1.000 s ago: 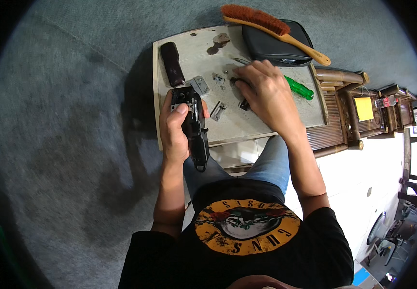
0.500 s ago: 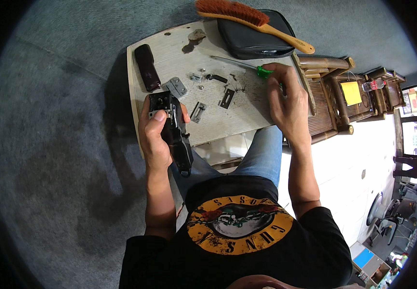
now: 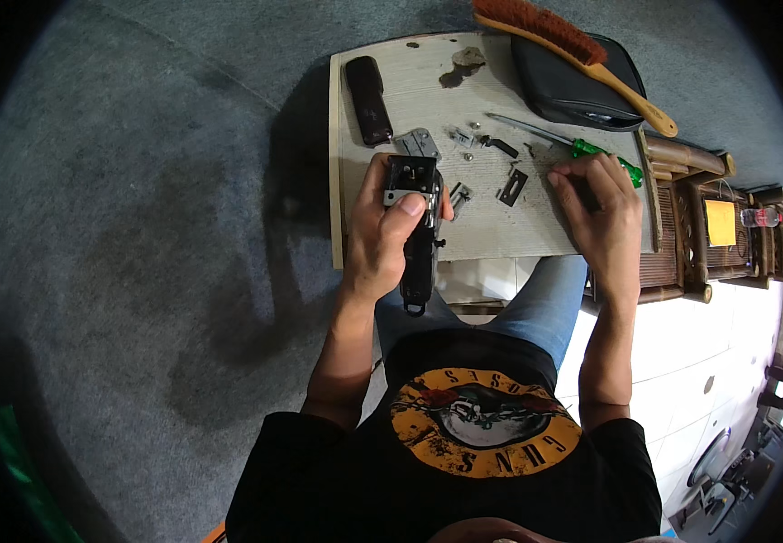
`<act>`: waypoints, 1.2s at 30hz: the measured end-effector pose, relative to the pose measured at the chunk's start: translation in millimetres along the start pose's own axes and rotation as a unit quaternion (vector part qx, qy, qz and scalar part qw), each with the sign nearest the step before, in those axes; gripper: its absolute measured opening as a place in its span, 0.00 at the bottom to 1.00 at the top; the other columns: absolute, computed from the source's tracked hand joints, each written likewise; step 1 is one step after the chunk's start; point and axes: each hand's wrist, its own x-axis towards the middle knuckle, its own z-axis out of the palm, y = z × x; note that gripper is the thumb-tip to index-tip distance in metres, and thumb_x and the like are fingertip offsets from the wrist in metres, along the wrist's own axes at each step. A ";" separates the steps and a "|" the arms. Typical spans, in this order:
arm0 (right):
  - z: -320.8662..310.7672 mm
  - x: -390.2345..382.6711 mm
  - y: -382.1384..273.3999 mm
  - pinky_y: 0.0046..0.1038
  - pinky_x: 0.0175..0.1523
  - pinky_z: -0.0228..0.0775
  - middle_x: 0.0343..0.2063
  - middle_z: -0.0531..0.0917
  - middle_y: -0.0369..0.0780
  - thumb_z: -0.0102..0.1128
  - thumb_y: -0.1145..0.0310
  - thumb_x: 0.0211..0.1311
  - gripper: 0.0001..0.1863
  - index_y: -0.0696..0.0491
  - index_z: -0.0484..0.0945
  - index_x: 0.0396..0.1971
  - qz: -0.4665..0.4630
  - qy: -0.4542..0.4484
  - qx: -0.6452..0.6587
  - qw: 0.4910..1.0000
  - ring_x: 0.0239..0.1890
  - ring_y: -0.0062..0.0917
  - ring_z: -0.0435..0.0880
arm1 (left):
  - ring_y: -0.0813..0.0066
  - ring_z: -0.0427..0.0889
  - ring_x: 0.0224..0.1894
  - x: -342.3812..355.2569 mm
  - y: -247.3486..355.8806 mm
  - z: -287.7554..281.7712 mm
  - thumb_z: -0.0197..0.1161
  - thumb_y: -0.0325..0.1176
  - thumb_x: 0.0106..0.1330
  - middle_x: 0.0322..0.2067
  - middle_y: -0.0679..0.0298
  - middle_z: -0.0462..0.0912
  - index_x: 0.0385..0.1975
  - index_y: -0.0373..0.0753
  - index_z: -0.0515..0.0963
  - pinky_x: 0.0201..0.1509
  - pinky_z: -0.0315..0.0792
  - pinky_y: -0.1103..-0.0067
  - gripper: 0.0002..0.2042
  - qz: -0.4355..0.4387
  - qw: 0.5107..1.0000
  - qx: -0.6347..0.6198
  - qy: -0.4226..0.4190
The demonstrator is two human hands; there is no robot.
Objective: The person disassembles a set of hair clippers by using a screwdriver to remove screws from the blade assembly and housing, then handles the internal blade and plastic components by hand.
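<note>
My left hand (image 3: 378,240) grips a black hair clipper (image 3: 420,249), upright over the table's near edge, its head uppermost. The thumb presses on the metal plate across the clipper's head. Over the right side of the table, my right hand (image 3: 601,204) is open, its fingers loosely bent and nothing visible in them. A screwdriver (image 3: 582,147) with a green handle lies just beyond these fingers. Between the hands lie a black slotted plate (image 3: 513,187), a black lever (image 3: 500,146) and a small metal part (image 3: 461,137). The clipper blade (image 3: 419,142) rests behind the clipper; a metal bracket (image 3: 460,199) is beside it.
A dark clipper cover (image 3: 369,101) lies at the table's (image 3: 428,72) far left. At the far right, a wooden brush (image 3: 582,54) with reddish bristles lies across a black zipped case (image 3: 545,86). Bamboo chairs (image 3: 681,217) stand on the right.
My right hand has come away from the screwdriver handle and moved nearer the small parts. The clipper has turned more upright in my left hand. The whole view has shifted.
</note>
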 end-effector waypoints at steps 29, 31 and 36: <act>3.6 41.8 -69.0 0.32 0.42 0.80 0.34 0.86 0.40 0.73 0.78 0.58 0.07 0.59 0.87 0.37 -0.186 -0.041 0.173 0.966 0.37 0.34 0.87 | 0.84 0.75 0.38 -4.8 -3.8 -0.3 0.61 0.36 0.78 0.38 0.65 0.78 0.54 0.34 0.67 0.44 0.72 0.81 0.15 0.025 0.996 0.034 -0.072; 4.3 41.9 -71.0 0.32 0.40 0.80 0.34 0.86 0.40 0.73 0.78 0.59 0.07 0.59 0.87 0.37 -0.178 -0.042 0.177 0.967 0.36 0.32 0.87 | 0.84 0.75 0.39 -5.0 -2.4 0.0 0.61 0.36 0.78 0.38 0.65 0.78 0.54 0.34 0.67 0.44 0.72 0.81 0.15 0.017 0.997 0.032 -0.072; 9.4 44.1 -70.3 0.28 0.36 0.80 0.34 0.86 0.40 0.73 0.78 0.60 0.07 0.59 0.88 0.38 -0.165 -0.041 0.214 0.962 0.32 0.28 0.88 | 0.84 0.77 0.39 -4.6 -3.3 0.7 0.60 0.36 0.79 0.37 0.64 0.79 0.55 0.33 0.67 0.44 0.73 0.80 0.16 0.033 0.996 0.037 -0.070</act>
